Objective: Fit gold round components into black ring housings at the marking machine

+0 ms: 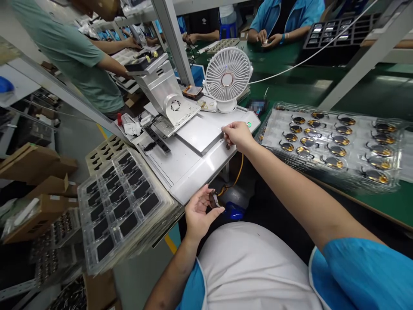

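My left hand (200, 214) is low in front of the machine's front edge, its fingers curled around a small round dark part (213, 199) with a pale rim. My right hand (238, 135) is at the right end of the flat white plate (200, 137) on the white machine (190, 183). Its thumb and forefinger are pinched together, and whatever is between them is too small to make out. Behind the plate stands a silver metal fixture (161, 94) with a round hub. A black slotted strip (157, 138) lies left of the plate.
At left, stacked clear trays (82, 215) hold black square pieces. At right, another tray stack (267, 129) carries round dark parts with gold areas. A white fan (227, 79) stands behind the plate. An orange cable (240, 170) hangs below the machine. Co-workers are across and left.
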The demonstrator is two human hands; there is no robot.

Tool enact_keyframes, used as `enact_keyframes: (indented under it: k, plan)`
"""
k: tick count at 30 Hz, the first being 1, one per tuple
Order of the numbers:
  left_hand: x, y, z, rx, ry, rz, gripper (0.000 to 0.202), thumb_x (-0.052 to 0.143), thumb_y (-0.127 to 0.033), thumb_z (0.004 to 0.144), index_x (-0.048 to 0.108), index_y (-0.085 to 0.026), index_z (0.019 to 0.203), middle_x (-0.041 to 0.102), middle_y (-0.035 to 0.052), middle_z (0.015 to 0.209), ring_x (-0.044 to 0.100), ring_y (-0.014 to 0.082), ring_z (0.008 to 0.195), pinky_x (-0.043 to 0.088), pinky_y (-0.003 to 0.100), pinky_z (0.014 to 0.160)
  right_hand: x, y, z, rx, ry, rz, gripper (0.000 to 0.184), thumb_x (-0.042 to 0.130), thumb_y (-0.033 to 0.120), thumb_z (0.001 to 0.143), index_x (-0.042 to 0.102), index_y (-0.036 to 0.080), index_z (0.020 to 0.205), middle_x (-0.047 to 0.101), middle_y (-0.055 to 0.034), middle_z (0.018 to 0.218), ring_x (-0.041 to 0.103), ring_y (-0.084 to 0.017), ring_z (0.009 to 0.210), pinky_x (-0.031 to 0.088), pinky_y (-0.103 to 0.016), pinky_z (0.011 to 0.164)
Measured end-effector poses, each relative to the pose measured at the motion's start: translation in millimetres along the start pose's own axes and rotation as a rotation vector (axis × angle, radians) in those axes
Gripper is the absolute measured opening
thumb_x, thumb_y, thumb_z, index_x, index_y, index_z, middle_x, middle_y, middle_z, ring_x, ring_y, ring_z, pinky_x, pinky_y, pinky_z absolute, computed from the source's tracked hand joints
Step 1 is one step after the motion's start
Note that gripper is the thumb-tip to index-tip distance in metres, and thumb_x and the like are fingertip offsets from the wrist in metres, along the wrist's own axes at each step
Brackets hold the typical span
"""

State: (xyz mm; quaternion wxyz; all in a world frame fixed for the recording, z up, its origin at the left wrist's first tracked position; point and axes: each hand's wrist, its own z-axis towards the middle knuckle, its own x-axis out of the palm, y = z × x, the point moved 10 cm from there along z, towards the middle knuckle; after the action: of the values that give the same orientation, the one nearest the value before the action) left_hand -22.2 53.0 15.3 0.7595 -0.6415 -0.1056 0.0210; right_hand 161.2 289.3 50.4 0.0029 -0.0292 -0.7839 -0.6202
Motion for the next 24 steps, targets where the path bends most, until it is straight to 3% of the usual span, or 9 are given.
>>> enact_keyframes:
  k: [3, 6, 9, 12, 15, 24]
  plan:
    - [-1.4, -4, -3, 0.045, -0.018, 0.095, 0.076, 0.097, -0.021, 0.063, 0.068, -0.020, 0.134, 0.079, 0.0151, 0.117, 0.078, 0.0232, 0.097, 0.066, 0.031, 0.082, 0, 3, -20, -0.066, 0.018, 0.023, 0.029, 0.073, 0.014, 0.088, 0.052, 0.018, 0.067, 0.053, 0.0059, 0.046, 0.040, -0.006, 0.033, 0.033, -0.018, 0.034]
    - [-0.3, -13, -5, 0.113, -0.033, 0.177, 0.078, 0.094, -0.020, 0.067, 0.064, -0.019, 0.139, 0.078, 0.0170, 0.122, 0.078, 0.0255, 0.105, 0.065, 0.034, 0.091, 12, -8, -67, -0.103, 0.207, 0.022, 0.035, 0.081, 0.030, 0.082, 0.052, 0.018, 0.066, 0.054, 0.0045, 0.046, 0.041, -0.006, 0.033, 0.031, -0.018, 0.034]
    - [4.0, -20, -5, 0.177, -0.029, 0.250, 0.081, 0.091, -0.017, 0.072, 0.057, -0.020, 0.145, 0.076, 0.0178, 0.127, 0.077, 0.0259, 0.111, 0.064, 0.035, 0.095, 27, -39, -125, 0.002, 0.447, -0.024, 0.041, 0.086, 0.044, 0.074, 0.055, 0.017, 0.068, 0.058, 0.0034, 0.047, 0.044, -0.007, 0.034, 0.031, -0.017, 0.034]
    - [9.6, -25, -4, 0.214, -0.008, 0.305, 0.081, 0.089, -0.016, 0.074, 0.055, -0.020, 0.147, 0.074, 0.0181, 0.130, 0.076, 0.0263, 0.112, 0.065, 0.035, 0.094, 31, -68, -168, 0.124, 0.563, -0.063, 0.043, 0.086, 0.048, 0.073, 0.057, 0.017, 0.072, 0.061, 0.0028, 0.050, 0.047, -0.008, 0.035, 0.035, -0.017, 0.035]
    - [14.0, -29, -4, 0.248, 0.001, 0.338, 0.077, 0.086, -0.014, 0.077, 0.056, -0.021, 0.147, 0.074, 0.0172, 0.130, 0.076, 0.0256, 0.113, 0.065, 0.033, 0.093, 27, -79, -180, 0.138, 0.547, -0.093, 0.041, 0.085, 0.048, 0.075, 0.058, 0.017, 0.073, 0.064, 0.0017, 0.054, 0.049, -0.008, 0.038, 0.035, -0.016, 0.036]
    - [16.9, -29, -6, 0.249, -0.002, 0.390, 0.072, 0.085, -0.014, 0.077, 0.059, -0.022, 0.144, 0.075, 0.0150, 0.129, 0.076, 0.0263, 0.113, 0.066, 0.035, 0.094, 25, -77, -179, 0.111, 0.512, -0.148, 0.039, 0.083, 0.047, 0.075, 0.058, 0.017, 0.071, 0.061, 0.0022, 0.052, 0.047, -0.008, 0.039, 0.033, -0.017, 0.037]
